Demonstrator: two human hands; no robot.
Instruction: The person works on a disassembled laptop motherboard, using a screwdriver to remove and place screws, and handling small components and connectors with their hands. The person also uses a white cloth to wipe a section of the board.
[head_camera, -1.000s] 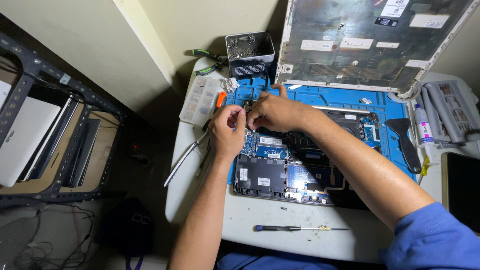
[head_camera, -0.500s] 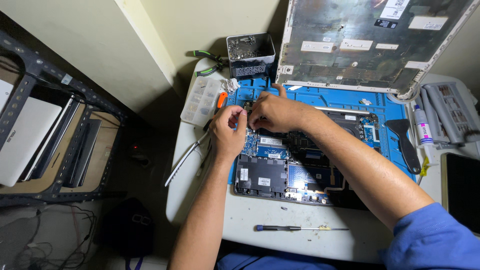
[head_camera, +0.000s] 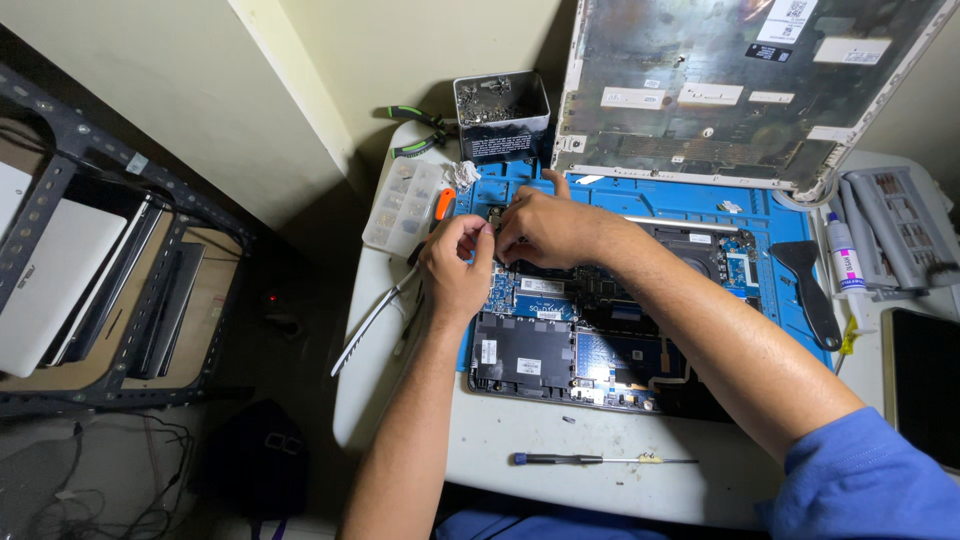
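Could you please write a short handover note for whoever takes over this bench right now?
Left hand and right hand: both pinching at the top-left corner of the opened laptop; whatever they grip is hidden.
Laptop lies on the blue mat, bottom cover off, boards exposed.
Screwdriver lies unused at the near table edge; screw tin stands behind.
Laptop still open, not reassembled.
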